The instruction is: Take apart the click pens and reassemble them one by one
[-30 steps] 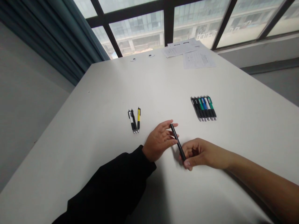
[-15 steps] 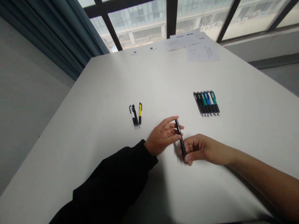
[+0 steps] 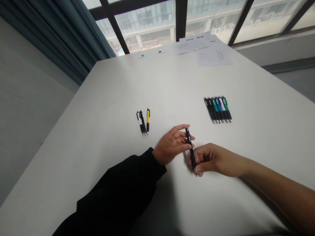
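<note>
- I count one bare left hand (image 3: 171,144) and one bare right hand (image 3: 211,159) on my feed.
- One slim black click pen (image 3: 190,149) sits at the hands.
- Three slim plastic click pens (image 3: 142,122) form the smaller group: one white, one black, one yellow.
- Seven slim plastic click pens (image 3: 218,109) form the larger group.
- I make out at least two printed white paper sheets (image 3: 213,55).
- Two small round white discs (image 3: 140,56) show.
- One long white table (image 3: 98,164) shows.

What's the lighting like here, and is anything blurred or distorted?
Head view: soft window daylight; a dark shadow lies on the white table below the black sleeve; the pen looks sharp; the wide lens tilts the window frame.
</note>
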`<state>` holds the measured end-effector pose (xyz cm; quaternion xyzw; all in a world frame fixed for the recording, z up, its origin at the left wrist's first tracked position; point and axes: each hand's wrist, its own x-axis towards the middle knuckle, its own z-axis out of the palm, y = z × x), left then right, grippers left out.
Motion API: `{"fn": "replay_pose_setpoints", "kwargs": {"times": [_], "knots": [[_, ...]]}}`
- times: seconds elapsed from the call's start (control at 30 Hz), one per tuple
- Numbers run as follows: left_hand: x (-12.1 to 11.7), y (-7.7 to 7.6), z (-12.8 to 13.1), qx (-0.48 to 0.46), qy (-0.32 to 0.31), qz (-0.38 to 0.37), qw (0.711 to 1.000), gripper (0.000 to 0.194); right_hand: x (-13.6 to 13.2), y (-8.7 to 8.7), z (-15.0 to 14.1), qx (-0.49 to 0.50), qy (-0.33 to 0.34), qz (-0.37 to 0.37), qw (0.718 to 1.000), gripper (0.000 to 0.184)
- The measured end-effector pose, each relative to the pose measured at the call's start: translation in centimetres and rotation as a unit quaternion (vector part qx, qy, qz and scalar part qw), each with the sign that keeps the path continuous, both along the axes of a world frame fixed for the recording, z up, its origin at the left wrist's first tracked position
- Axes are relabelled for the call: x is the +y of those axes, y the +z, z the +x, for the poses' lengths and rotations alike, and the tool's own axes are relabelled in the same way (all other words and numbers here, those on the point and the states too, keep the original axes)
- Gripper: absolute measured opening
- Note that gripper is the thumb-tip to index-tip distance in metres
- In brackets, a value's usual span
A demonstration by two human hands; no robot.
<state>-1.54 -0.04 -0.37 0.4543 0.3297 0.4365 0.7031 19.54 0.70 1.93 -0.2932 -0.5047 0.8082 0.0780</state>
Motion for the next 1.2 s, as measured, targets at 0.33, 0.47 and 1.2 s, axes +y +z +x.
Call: {"fn": "replay_pose_setpoints", "kwargs": {"times": [0.33, 0.47, 1.2], "knots": [[0.8, -0.7, 0.1, 0.051, 0.158, -0.016, 0.986, 0.08, -0.6, 0.4, 0.3, -0.129, -0.009, 0.191, 0.973, 0.037], [1.1, -1.1, 0.1, 0.074, 0.21, -0.029, 0.974, 0.08, -0.6, 0.8, 0.1, -0.204, 0.041, 0.428, 0.879, 0.033], [1.1, -1.1, 0.0, 0.102, 0.207, -0.024, 0.973, 0.056, 4.9, -1.0, 2.2, -0.584, -0.077, 0.549, 0.593, 0.04]]}}
